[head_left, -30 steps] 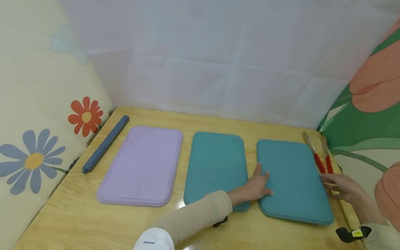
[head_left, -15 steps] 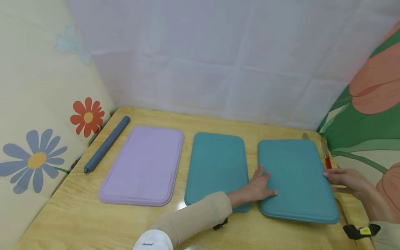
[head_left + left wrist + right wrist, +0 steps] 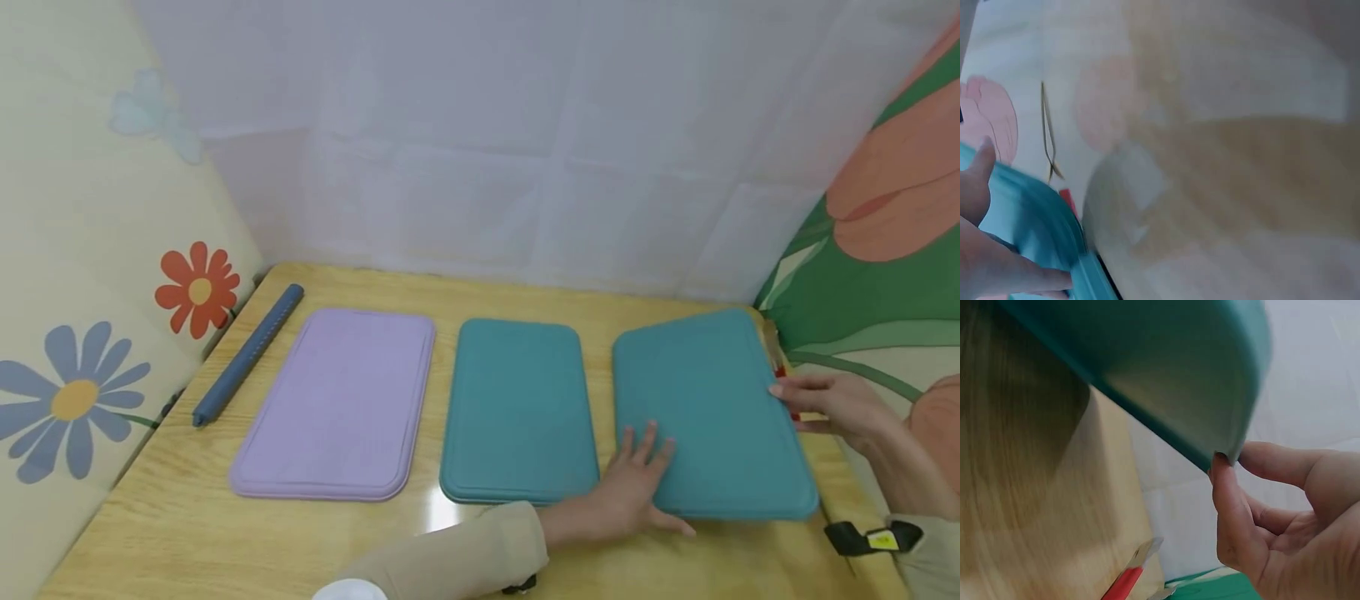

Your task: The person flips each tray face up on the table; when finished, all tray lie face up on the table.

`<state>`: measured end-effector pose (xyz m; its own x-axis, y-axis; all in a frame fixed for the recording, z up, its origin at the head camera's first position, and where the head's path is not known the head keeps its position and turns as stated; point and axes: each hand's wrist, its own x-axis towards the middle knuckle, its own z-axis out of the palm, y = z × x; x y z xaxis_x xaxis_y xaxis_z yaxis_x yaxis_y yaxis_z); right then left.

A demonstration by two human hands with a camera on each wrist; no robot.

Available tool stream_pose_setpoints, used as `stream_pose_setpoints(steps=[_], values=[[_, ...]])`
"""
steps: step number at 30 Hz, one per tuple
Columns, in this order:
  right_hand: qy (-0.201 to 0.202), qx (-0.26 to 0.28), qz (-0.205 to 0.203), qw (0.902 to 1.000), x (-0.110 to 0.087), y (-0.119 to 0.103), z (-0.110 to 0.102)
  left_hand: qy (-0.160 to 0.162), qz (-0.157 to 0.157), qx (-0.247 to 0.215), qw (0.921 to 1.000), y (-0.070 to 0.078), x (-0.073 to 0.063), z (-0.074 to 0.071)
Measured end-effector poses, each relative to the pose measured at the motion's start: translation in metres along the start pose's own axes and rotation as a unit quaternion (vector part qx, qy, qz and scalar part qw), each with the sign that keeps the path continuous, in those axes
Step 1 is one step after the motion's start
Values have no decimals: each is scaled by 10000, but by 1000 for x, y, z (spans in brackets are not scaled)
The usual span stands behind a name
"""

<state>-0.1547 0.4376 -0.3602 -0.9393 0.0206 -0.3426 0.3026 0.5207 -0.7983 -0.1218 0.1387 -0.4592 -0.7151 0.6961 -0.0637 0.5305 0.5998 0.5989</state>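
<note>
At the right of the table in the head view, a teal rectangular tray (image 3: 705, 400) with rounded corners lies tilted, its right side raised. The right wrist view shows its hollow underside (image 3: 1166, 381) above the wood. My right hand (image 3: 843, 408) pinches its right edge between thumb and fingers (image 3: 1229, 519). My left hand (image 3: 630, 500) lies with spread fingers on the tray's front left corner, thumb along the front edge. To the left of it, a second teal tray (image 3: 521, 408) lies flat, and beyond that a lilac tray (image 3: 337, 404).
A dark blue rod (image 3: 247, 354) lies along the table's left edge. Partly hidden behind my right hand is a red-handled tool (image 3: 1129, 578) at the right edge of the table (image 3: 525, 292). A white cloth (image 3: 450, 167) hangs behind.
The right tray's right side has risen, lifted by my right hand. My left hand has slid down to its front left corner, and the red-handled tools are more covered.
</note>
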Motion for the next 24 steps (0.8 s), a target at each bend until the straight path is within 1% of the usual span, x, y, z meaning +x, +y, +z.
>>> stream_pose_setpoints(steps=[1,4,9,13,15,18,21,24], values=[[27,-17,-35,10000,0,-2,-1,46,104,84,9999,2,-1,1],[79,42,-49,9999,-1,-9,-2,153,253,124,9995,7,-4,2],[121,411,-7,9991,-5,-16,0,192,268,-13,9995,16,-8,-1],[289,665,-139,9973,-6,-23,4,303,237,-198,9991,21,-9,-2],[378,635,-191,9971,-6,-28,7,430,229,-229,9985,23,-8,-1],[485,510,-264,9972,-5,-34,11,529,251,-336,9977,26,-7,0],[518,301,-327,9977,-4,-40,16,547,370,-508,9965,28,-7,-1],[467,192,-425,9978,-2,-46,21,572,519,-507,9957,29,-8,-4]])
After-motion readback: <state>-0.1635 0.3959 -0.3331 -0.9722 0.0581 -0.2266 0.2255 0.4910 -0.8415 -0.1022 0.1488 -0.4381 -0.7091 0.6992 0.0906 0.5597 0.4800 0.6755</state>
